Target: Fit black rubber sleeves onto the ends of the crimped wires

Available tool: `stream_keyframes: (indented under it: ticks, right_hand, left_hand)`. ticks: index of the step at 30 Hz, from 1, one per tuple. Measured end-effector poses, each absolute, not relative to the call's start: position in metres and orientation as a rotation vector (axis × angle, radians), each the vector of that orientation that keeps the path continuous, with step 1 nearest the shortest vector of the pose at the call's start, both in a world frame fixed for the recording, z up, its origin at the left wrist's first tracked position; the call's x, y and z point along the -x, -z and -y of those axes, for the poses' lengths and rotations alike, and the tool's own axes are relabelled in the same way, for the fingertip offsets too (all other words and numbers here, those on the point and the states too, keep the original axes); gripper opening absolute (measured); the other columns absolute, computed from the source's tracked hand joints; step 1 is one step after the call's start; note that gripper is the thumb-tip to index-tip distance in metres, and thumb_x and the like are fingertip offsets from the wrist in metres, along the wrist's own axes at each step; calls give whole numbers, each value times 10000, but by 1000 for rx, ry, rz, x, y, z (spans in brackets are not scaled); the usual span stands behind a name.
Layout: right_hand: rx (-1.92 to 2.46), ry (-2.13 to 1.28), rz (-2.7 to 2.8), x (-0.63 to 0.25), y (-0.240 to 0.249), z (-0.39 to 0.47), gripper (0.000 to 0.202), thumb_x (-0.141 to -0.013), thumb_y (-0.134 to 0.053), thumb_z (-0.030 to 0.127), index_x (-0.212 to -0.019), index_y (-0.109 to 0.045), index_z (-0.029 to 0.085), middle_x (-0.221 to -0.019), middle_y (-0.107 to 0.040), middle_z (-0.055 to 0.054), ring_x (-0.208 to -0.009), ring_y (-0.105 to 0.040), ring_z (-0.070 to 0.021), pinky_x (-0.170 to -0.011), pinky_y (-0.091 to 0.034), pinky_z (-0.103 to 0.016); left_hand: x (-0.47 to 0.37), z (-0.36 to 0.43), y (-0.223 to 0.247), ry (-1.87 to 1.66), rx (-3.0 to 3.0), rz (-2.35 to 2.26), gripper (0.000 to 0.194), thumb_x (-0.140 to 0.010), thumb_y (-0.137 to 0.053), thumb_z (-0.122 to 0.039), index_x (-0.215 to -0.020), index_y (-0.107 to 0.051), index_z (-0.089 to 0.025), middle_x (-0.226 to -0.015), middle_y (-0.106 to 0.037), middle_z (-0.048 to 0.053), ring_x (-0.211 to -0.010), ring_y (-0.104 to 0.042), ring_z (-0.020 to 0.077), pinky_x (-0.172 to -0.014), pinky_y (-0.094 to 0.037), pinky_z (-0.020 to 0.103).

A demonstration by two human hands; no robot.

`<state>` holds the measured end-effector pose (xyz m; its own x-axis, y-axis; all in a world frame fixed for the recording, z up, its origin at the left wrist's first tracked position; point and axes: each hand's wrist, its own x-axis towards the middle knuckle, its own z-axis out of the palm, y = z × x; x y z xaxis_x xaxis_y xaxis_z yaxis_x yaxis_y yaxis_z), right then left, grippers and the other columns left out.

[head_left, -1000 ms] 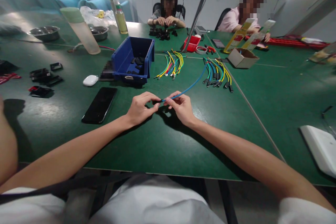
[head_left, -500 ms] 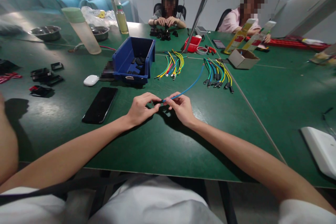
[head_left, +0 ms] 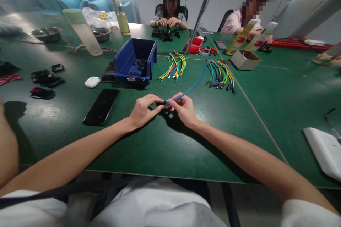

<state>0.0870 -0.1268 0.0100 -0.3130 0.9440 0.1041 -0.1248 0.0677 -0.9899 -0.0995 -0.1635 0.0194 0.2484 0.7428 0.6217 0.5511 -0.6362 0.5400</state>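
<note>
Over the green table my right hand pinches a blue wire close to its near end. The wire curves up and away to the right. Closed at the fingertips, my left hand grips a small black sleeve at that same wire end; fingers partly hide it. Beyond my hands lies a bunch of yellow, green and red wires with bare ring terminals. To its right is a second bunch of wires with black sleeves on their ends. A blue bin holds several black sleeves.
A black phone and a white earbud case lie left of my hands. Black parts sit farther left. A tilted bottle and small carton stand farther back. A white device is at right. Two people sit opposite.
My hands hold nearly the same pose at the end of the blue wire. The view has shifted very slightly; nothing else has visibly moved.
</note>
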Motion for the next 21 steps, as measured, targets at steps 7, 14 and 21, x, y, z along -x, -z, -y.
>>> stream_keyframes:
  ticks: [7, 14, 21]
  right_hand:
    - [882, -1432, 1306, -88, -12, 124, 351, -689, -789, 475, -762, -572, 209, -618, -647, 18, -571, -638, -134, -483, -438, -228]
    - [907, -1434, 1231, -90, -13, 123, 375, -673, -803, 489, -766, -572, 208, -682, -658, 5, -566, -623, -122, -472, -429, -225]
    - [880, -1419, 1218, -89, -10, 123, 369, -677, -807, 476, -762, -577, 201, -653, -646, 21, -542, -618, -107, -451, -422, -204]
  left_hand:
    - [97, 165, -22, -1283, -2252, -1163, 258, -829, -645, -133, -1081, -688, -165, -987, -712, 69, -825, -655, 152, -720, -536, 265]
    - [96, 165, -21, -1259, -2153, -1305, 254, -835, -596, -139, -1071, -691, -152, -891, -715, 45, -758, -653, 145, -705, -528, 259]
    - [95, 166, -21, -1209, -2109, -1344, 252, -841, -592, -167, -1073, -688, -148, -895, -722, 44, -762, -661, 143, -699, -524, 250]
